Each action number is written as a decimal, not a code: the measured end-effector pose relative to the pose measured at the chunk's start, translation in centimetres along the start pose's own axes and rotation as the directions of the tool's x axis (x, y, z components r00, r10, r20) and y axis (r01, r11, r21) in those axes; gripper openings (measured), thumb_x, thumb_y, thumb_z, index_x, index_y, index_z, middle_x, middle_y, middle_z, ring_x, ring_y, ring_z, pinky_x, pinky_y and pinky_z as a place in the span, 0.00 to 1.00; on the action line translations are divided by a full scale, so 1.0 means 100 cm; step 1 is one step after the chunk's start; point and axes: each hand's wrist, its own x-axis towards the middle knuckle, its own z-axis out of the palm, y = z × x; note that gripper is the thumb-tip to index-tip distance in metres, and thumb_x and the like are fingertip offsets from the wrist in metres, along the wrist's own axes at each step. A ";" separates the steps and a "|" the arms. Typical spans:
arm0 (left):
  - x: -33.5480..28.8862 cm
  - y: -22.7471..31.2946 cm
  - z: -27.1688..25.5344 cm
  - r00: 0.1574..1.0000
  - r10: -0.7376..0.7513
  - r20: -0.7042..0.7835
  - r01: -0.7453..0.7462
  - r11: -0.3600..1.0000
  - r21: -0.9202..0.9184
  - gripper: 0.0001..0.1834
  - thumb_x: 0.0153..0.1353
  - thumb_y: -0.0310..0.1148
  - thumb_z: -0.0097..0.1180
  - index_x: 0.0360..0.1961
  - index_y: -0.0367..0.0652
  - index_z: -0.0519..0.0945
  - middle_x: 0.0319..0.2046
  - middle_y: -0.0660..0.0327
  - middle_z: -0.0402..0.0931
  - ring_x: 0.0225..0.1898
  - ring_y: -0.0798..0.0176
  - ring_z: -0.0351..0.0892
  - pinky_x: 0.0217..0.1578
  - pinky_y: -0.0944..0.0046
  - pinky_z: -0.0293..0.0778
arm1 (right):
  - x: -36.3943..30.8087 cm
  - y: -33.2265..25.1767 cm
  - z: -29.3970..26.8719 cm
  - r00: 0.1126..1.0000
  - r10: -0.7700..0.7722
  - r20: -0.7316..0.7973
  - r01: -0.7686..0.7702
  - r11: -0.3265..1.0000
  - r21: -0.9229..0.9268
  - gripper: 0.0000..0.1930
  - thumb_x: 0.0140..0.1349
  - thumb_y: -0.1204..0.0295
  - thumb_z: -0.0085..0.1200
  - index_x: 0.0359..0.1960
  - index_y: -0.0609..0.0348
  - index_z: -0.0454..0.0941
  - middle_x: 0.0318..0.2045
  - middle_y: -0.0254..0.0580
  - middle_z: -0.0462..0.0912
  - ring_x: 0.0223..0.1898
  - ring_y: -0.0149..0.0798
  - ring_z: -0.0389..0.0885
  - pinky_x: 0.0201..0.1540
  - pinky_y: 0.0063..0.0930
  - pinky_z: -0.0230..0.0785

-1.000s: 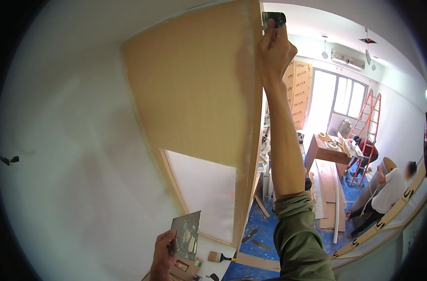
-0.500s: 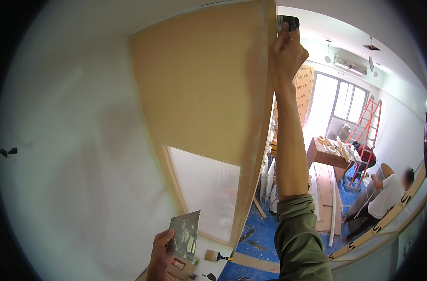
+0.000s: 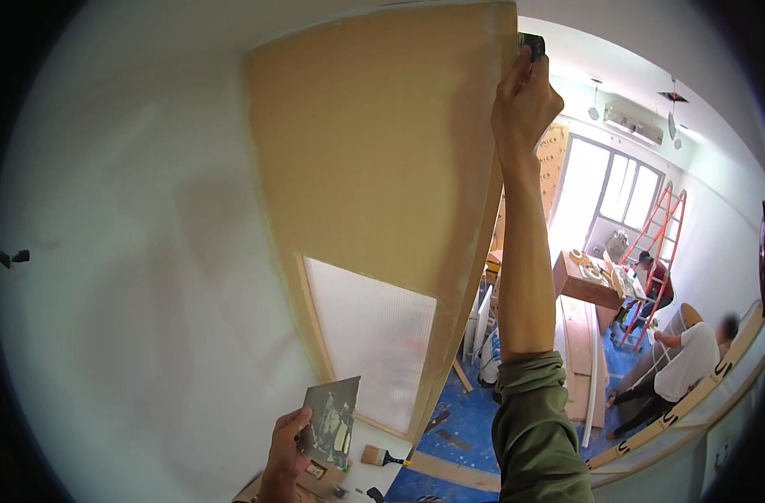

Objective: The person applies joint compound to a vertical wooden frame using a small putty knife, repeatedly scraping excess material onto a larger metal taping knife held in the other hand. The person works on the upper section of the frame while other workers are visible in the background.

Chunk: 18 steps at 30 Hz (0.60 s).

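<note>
Tan panel: the landmark [image 3: 365, 142]; it stands upright, with a pale ribbed inset [image 3: 370, 327] in its lower part.
Right hand: raised at the upper right of the panel [image 3: 526, 105], thumb and fingers pinched on a small dark blade.
Dark blade: at the panel's upper right edge [image 3: 533, 45]; whether its lip touches is too small to tell. Likely best is light, even pressure with the whole lip seated, since a tipped corner could gouge.
Panel edge: the narrow upright strip on the panel's right side [image 3: 495, 168]. Long strokes along its length should leave fewer ridges than short dabs, and the corner probably wants a gentler touch.
Raised forearm: bare above a rolled green sleeve [image 3: 537, 419], reaching up just right of the panel. With the arm so high, steering from the shoulder would likely hold the blade's angle steadier than wrist flicks.
Left hand: below the panel's lower left [image 3: 290, 444], gripping a flat dark plate by its left side.
Dark plate: in front of the panel's lower part [image 3: 329, 412], its face smeared with pale material. Held level and nearer the blade, it could catch drips and shorten each reach.
Paintbrush: below the panel's inset [image 3: 372, 455], apart from both hands.
</note>
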 end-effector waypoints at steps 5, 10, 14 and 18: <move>0.006 -0.006 -0.005 0.999 0.000 0.036 0.000 1.000 0.003 0.10 0.65 0.32 0.51 0.36 0.34 0.76 0.28 0.63 0.77 0.28 0.70 0.77 0.32 0.70 0.75 | -0.002 -0.001 0.007 0.994 -0.106 -0.014 0.103 0.986 -0.135 0.10 0.68 0.69 0.46 0.39 0.64 0.76 0.14 0.40 0.76 0.14 0.33 0.73 0.19 0.29 0.66; 0.006 -0.005 -0.005 0.999 -0.025 0.022 0.024 0.999 0.048 0.09 0.65 0.31 0.51 0.34 0.35 0.76 0.27 0.64 0.76 0.27 0.71 0.77 0.31 0.70 0.76 | -0.001 -0.012 -0.035 0.954 0.294 -0.061 -0.253 0.897 0.361 0.15 0.69 0.63 0.47 0.35 0.65 0.77 0.18 0.35 0.77 0.18 0.23 0.70 0.36 0.23 0.74; -0.003 -0.001 0.015 1.000 0.007 -0.004 -0.007 0.998 0.064 0.10 0.64 0.31 0.51 0.37 0.32 0.76 0.30 0.60 0.78 0.29 0.68 0.79 0.33 0.67 0.77 | 0.032 0.056 -0.039 0.906 0.399 0.142 -0.395 0.674 0.624 0.15 0.62 0.64 0.59 0.29 0.68 0.79 0.27 0.37 0.81 0.31 0.27 0.77 0.48 0.25 0.72; -0.010 -0.001 0.017 1.000 0.021 -0.014 -0.020 0.998 0.055 0.12 0.64 0.31 0.51 0.40 0.29 0.76 0.33 0.56 0.80 0.33 0.63 0.81 0.36 0.64 0.79 | 0.035 0.080 -0.009 0.922 0.313 0.228 -0.376 0.586 0.717 0.13 0.59 0.71 0.62 0.38 0.72 0.80 0.33 0.45 0.84 0.36 0.32 0.81 0.45 0.25 0.73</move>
